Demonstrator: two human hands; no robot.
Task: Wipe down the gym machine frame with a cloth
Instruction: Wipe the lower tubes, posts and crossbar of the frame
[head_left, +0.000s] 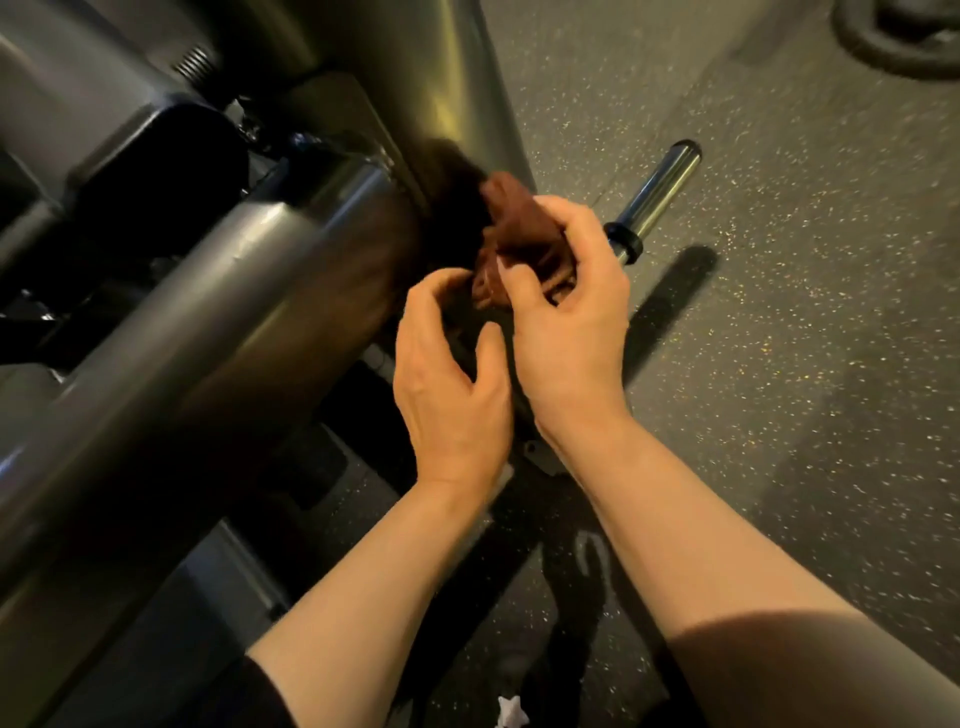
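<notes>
Both bare hands up close against the gym machine frame, a thick grey metal tube running from lower left toward upper centre. Brown cloth bunched at the joint where that tube meets a second, upright tube, its upper edge blurred and dark against the metal. Right hand curled around the cloth, grip pinching a wad of it between thumb and fingers. Left hand just beside and below, fingers bent with tips at the lower folds of the cloth; grip on the fabric or mere touching, cannot tell. Chrome weight peg with a black collar jutting out just behind the right hand. Dark speckled rubber floor beneath. Part of 1 black weight plate lying on the floor at the top right corner.
</notes>
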